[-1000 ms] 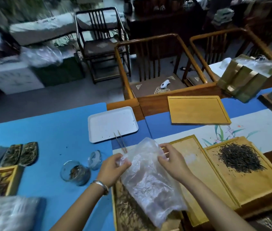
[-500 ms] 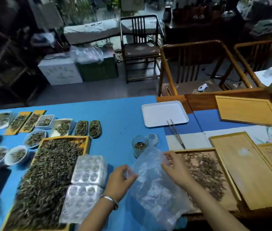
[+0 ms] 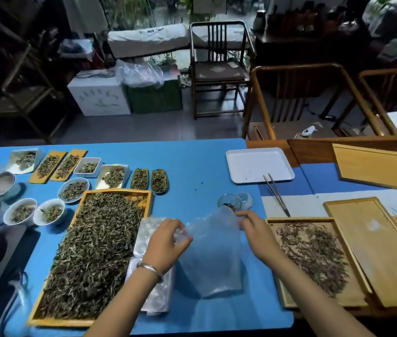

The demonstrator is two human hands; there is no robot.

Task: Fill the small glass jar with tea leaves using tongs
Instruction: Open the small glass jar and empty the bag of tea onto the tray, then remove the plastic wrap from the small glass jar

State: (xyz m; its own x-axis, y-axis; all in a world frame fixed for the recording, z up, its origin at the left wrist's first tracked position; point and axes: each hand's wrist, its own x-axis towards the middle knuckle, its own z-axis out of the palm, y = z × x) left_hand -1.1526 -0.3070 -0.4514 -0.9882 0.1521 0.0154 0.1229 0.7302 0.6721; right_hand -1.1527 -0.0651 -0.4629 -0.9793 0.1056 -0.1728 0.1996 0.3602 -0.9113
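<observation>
Blue-covered surface (image 3: 187, 166) is seen. A clear plastic bag (image 3: 213, 251), carried leftward off the tea tray (image 3: 311, 259), is pinched by the left hand (image 3: 166, 242) and right hand (image 3: 257, 231). Just beyond, the small glass jar (image 3: 229, 202) holds few leaves; the tongs (image 3: 276, 194) lie untouched, so filling seems paused.

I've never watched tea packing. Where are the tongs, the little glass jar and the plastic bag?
tongs (image 3: 276, 194), head view, middle of the two metal arms.
glass jar (image 3: 229, 202), head view, its open rim.
plastic bag (image 3: 213, 254), head view, its clear middle.
</observation>
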